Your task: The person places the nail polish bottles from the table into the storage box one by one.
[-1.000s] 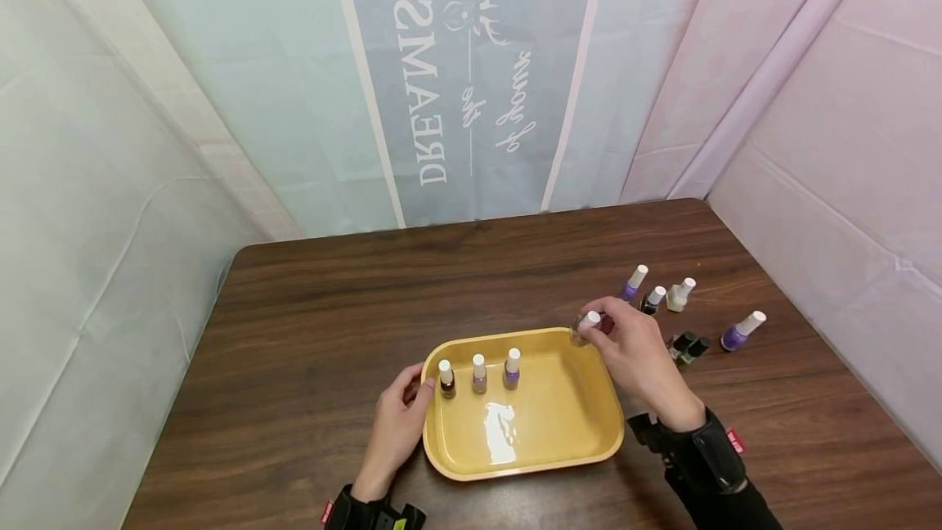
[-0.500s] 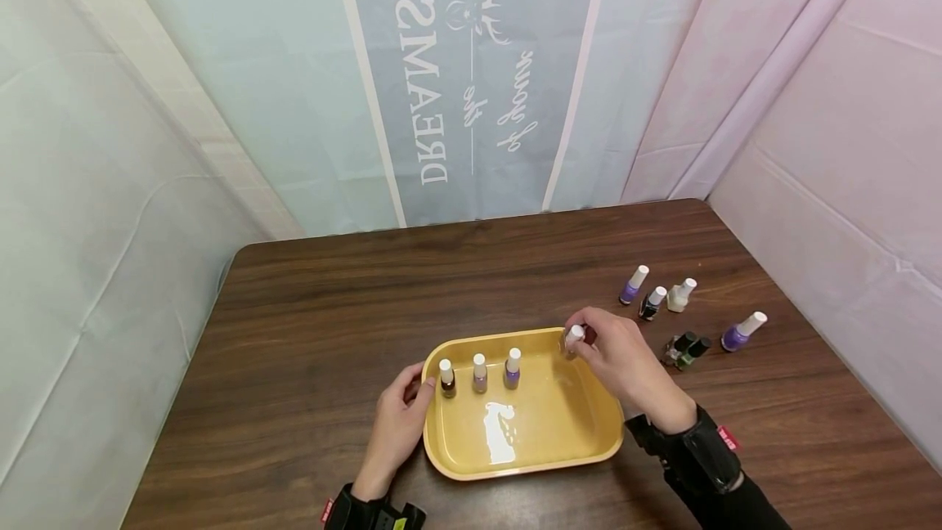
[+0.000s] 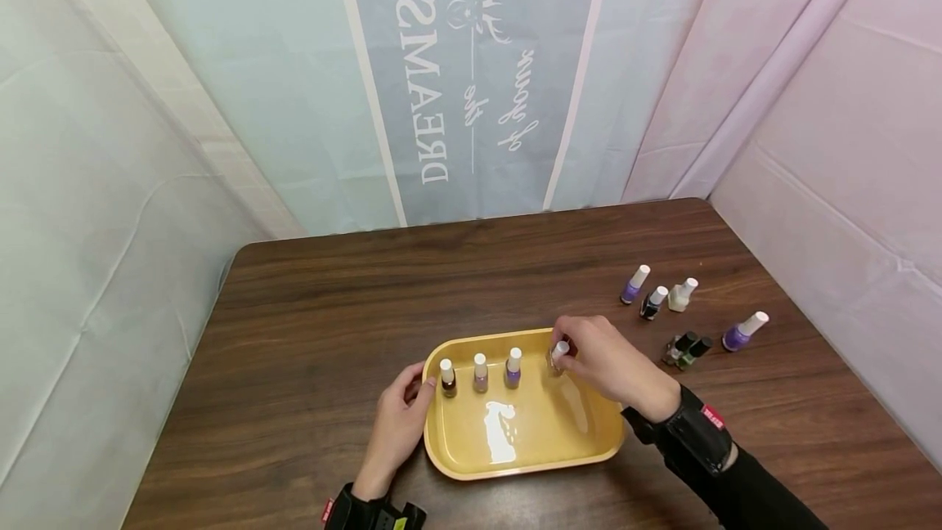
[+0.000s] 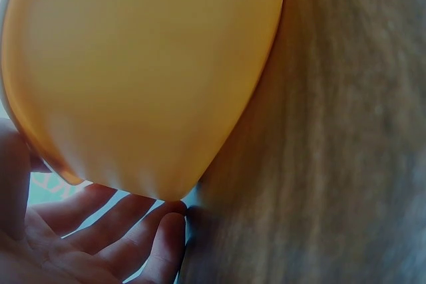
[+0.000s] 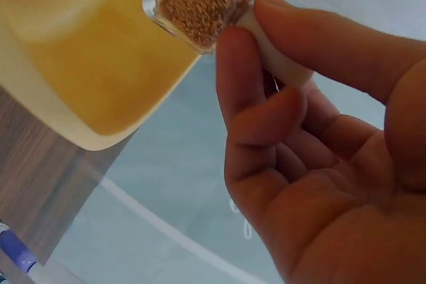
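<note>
A yellow tray (image 3: 471, 464) lies on the brown table. Three white-capped nail polish bottles stand in a row inside it: a dark one (image 3: 448, 379), a pale mauve one (image 3: 481, 373) and a purple one (image 3: 513, 368). My left hand (image 3: 397, 424) grips the tray's left side, thumb at the rim and fingers along the outer wall (image 4: 143, 184). With thumb and fingertips, my right hand (image 3: 607, 358) pinches the white cap of a clear nail polish bottle with coppery glitter (image 5: 203, 1). That bottle is over the tray's back right part; whether it touches the bottom I cannot tell.
To the tray's right stand more nail polish bottles: a purple one (image 3: 634, 285), a black one (image 3: 652, 303), a whitish one (image 3: 682, 295), two dark-capped ones (image 3: 686, 350) and another purple one (image 3: 743, 332). Fabric curtains (image 3: 471, 105) hang behind the table.
The right hand has carried the glitter nail polish bottle left and toward me, from the tray's back right corner to near the purple bottle. The left hand stays in place.
</note>
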`<act>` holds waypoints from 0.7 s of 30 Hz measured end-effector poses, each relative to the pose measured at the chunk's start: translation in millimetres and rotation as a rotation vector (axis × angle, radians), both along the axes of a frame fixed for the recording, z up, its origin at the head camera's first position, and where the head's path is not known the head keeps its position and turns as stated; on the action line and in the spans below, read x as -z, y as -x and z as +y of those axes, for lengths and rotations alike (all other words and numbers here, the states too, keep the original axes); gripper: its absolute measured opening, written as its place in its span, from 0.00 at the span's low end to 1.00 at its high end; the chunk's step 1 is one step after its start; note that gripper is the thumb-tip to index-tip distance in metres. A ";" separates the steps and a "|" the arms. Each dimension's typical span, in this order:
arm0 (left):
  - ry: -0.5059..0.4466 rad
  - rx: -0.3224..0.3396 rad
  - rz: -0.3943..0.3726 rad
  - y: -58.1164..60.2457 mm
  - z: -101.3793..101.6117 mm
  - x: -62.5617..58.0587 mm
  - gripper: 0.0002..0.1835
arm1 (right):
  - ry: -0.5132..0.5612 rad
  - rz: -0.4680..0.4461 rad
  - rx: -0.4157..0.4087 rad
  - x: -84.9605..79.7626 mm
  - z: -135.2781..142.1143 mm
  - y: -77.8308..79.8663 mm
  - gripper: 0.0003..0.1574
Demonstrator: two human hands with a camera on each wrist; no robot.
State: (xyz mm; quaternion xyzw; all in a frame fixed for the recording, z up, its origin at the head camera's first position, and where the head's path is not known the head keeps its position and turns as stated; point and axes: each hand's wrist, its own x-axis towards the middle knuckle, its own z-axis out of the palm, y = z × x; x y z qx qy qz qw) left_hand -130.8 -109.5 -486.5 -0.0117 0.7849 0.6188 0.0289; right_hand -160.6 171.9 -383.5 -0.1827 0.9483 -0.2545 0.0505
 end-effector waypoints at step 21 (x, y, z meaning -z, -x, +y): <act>-0.021 0.018 -0.012 -0.2 -2.2 1.4 0.20 | -0.125 -0.026 -0.072 15.1 -16.6 14.3 0.10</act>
